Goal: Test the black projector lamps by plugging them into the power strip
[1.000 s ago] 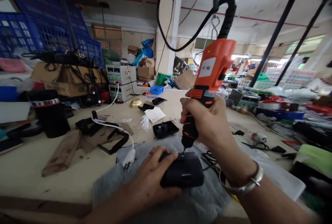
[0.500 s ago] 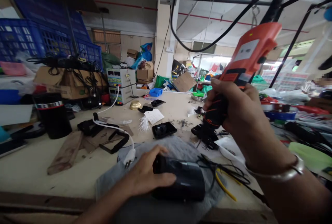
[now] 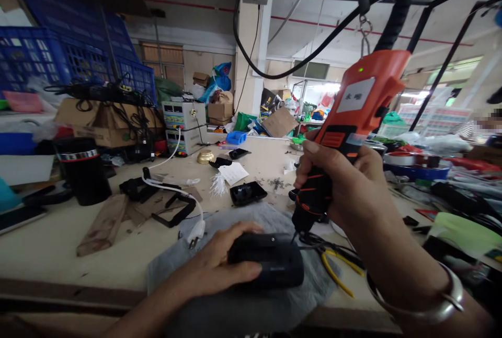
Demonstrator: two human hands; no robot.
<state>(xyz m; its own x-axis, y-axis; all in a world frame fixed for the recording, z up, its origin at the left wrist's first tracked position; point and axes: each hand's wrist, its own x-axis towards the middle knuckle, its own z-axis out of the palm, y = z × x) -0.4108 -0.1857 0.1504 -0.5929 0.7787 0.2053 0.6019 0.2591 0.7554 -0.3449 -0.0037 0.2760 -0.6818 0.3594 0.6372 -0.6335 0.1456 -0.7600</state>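
Head view: left hand (image 3: 221, 262) clamped on a black case (image 3: 276, 267) over grey cloth (image 3: 259, 215), right hand (image 3: 353, 181) wrapped around a screwdriver (image 3: 351, 105).
The grip probably stops turning, the cloth scratching; whether the bit (image 3: 293, 237) touches is hard to tell.

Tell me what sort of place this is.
Likely an assembly or repair workshop: an orange power screwdriver, what look like screws scattered on the workbench, and a yellow-handled tool.

Case (image 3: 274, 267) on cloth (image 3: 259, 217), cloth on table (image 3: 43, 254); screwdriver (image 3: 351, 103) above case's right end; pliers (image 3: 332, 278) right of case; plug (image 3: 196, 232) left, at cloth's edge; shell (image 3: 249, 193) behind cloth; tag (image 3: 234, 173) behind shell
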